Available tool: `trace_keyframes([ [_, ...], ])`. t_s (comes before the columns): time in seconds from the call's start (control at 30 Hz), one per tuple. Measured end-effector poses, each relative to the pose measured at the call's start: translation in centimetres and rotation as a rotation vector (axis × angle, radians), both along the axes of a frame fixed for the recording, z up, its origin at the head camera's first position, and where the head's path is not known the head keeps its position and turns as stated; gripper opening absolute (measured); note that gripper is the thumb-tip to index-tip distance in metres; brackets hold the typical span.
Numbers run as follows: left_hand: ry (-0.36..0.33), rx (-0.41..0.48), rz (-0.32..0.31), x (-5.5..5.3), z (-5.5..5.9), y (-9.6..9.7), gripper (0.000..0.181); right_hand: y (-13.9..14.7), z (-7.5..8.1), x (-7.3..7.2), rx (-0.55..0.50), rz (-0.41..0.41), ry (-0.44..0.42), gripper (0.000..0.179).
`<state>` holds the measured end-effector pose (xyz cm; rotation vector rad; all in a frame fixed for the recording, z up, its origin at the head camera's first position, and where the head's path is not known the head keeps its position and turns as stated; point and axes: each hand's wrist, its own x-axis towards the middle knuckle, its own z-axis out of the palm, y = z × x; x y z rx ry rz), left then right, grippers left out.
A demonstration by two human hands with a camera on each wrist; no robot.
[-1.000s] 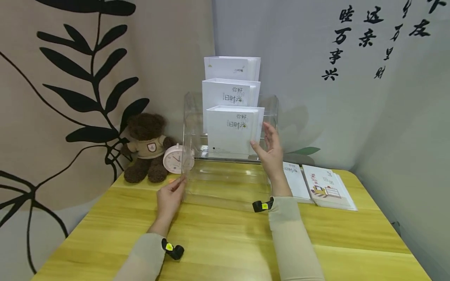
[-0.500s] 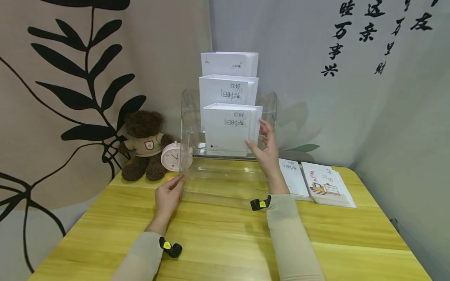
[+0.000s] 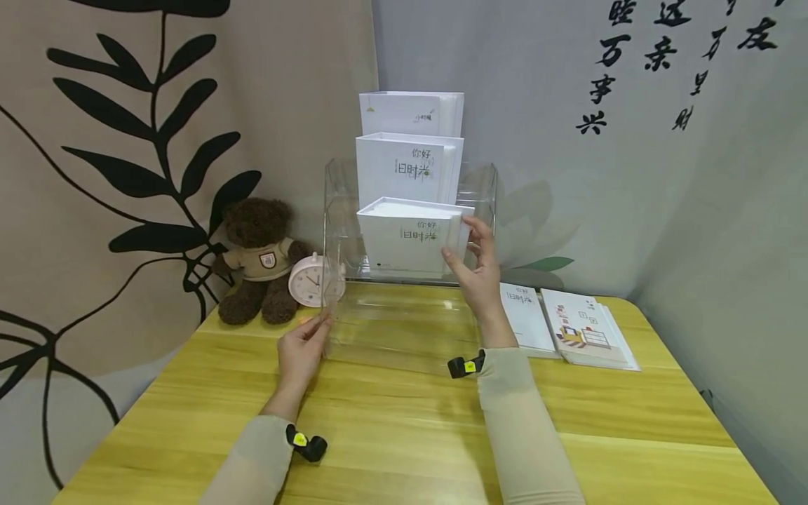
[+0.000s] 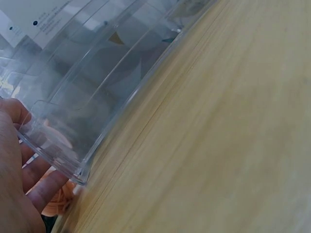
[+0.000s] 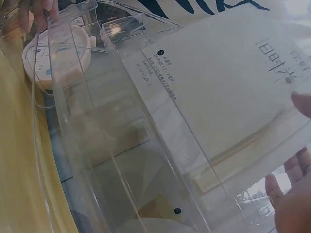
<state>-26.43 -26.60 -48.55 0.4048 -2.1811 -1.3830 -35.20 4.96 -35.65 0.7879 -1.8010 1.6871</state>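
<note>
A clear plastic tiered rack (image 3: 404,322) stands in the middle of the table, with white hardcover books upright on its steps. My right hand (image 3: 481,280) holds the front white book (image 3: 404,242) at its right edge, thumb on the cover and fingers behind. In the head view this book leans toward me, showing its page tops. Behind it rise a middle white book (image 3: 404,168) and a back white book (image 3: 407,113). My left hand (image 3: 301,354) pinches the rack's lower left edge; in the left wrist view, its thumb (image 4: 15,110) lies over the clear side wall.
A brown teddy bear (image 3: 255,259) and a pink alarm clock (image 3: 309,280) stand left of the rack. To its right, a white book (image 3: 527,319) and a book with a room picture (image 3: 587,333) lie flat. Behind the table (image 3: 391,435) hang printed curtains.
The front book's top edge has dropped and tipped toward me, with the right hand still on it. The left hand keeps its hold on the rack. The head view has shifted slightly.
</note>
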Motion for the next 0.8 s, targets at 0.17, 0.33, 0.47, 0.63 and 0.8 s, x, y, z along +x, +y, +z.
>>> trace_keyframes([
  [0.17, 0.003, 0.006, 0.005, -0.1, 0.0, -0.1, 0.031, -0.2, 0.0, 0.0, 0.012, -0.022, 0.084, 0.060],
  [0.33, 0.001, 0.011, 0.010, -0.1, -0.1, 0.0, 0.029, -0.1, 0.2, 0.1, 0.033, -0.036, 0.143, 0.059],
  [0.47, -0.003, 0.003, 0.017, -0.2, -0.1, 0.0, 0.027, -0.2, 0.5, 0.3, 0.021, -0.018, 0.168, 0.056],
  [0.63, 0.010, -0.007, 0.018, -0.1, 0.0, 0.0, 0.025, -0.8, 0.7, 0.5, -0.017, 0.049, 0.173, 0.052],
  [0.8, 0.019, -0.001, 0.016, -0.2, -0.1, -0.1, 0.024, -1.4, 0.6, 0.7, -0.066, 0.069, 0.217, 0.047],
])
